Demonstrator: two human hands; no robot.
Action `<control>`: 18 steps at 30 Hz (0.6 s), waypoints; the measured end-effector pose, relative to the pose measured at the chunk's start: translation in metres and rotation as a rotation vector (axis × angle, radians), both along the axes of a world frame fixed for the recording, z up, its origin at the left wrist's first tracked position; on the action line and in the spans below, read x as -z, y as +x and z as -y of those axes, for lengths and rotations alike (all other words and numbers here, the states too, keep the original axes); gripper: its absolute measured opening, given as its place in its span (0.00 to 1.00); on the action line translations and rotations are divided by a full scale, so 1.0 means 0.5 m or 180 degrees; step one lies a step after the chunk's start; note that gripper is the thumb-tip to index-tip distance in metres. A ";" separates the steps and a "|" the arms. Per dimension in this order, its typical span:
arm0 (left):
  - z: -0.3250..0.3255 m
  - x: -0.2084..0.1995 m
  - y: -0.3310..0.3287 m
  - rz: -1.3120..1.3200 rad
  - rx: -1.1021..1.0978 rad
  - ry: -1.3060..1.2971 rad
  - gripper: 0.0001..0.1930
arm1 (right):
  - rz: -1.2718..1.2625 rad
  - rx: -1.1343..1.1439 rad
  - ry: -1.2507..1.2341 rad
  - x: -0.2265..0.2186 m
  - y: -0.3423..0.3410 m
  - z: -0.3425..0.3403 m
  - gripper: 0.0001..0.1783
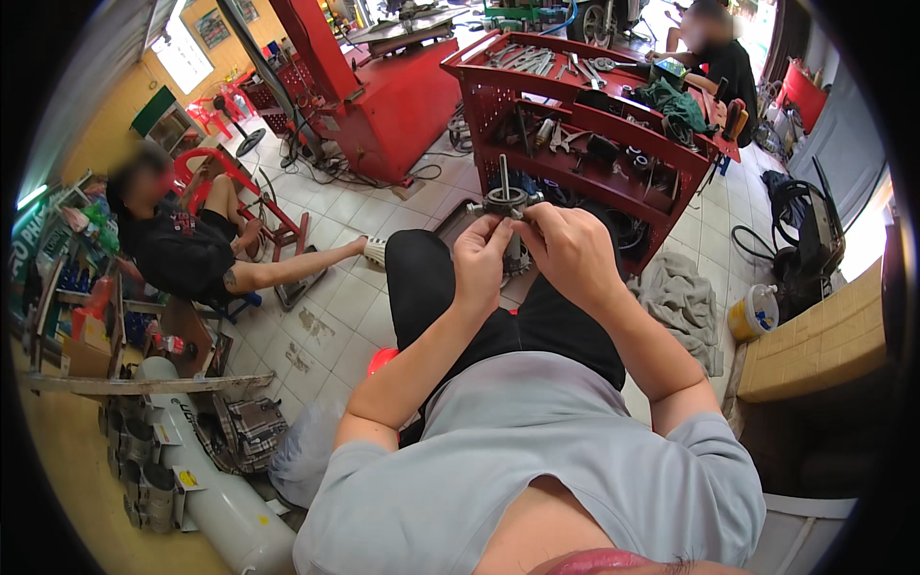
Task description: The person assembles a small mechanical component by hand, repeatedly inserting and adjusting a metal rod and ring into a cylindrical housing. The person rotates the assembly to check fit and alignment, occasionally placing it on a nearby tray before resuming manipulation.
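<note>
Above my knees, both hands hold a metal hub with an upright rod [505, 197]; short arms stick out from its sides. My left hand [482, 251] pinches it from below on the near side, thumb and fingertips together. Against its right side, my right hand [567, 241] is closed with curled fingers at one of the short arms. The exact kind of this part cannot be made out. Under my hands, another metal piece [518, 257] shows partly between my legs, mostly hidden.
A red tool cart [599, 105] with spanners on top stands just ahead. A person [177, 225] sits at left, one leg stretched toward me; another person [724, 62] is beyond the cart. A grey cloth [678, 302] and a yellow bucket [752, 313] are at right.
</note>
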State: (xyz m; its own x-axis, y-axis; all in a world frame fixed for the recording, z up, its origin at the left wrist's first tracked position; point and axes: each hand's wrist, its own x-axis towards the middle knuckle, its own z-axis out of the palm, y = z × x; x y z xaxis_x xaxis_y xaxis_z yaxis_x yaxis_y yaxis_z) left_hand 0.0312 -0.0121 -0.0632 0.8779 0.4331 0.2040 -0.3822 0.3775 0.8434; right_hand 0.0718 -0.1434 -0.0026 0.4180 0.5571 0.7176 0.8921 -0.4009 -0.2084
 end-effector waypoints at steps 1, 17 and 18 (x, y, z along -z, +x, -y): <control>0.001 0.001 -0.001 -0.0008 0.0007 0.0010 0.07 | -0.0008 0.0165 -0.0178 -0.003 -0.004 0.002 0.08; 0.001 -0.001 -0.003 0.0016 -0.0025 0.0028 0.08 | 0.0118 0.0107 -0.0056 -0.020 -0.012 0.000 0.09; 0.001 0.001 -0.004 0.0017 -0.0018 0.0028 0.08 | 0.0191 0.0008 0.0173 -0.025 -0.016 -0.001 0.09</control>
State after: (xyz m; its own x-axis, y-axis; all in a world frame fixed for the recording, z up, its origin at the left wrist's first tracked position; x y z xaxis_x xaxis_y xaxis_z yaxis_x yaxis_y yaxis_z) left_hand 0.0294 -0.0124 -0.0637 0.8743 0.4364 0.2125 -0.3888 0.3678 0.8447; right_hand 0.0638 -0.1432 0.0098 0.3747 0.5155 0.7706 0.9026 -0.3927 -0.1762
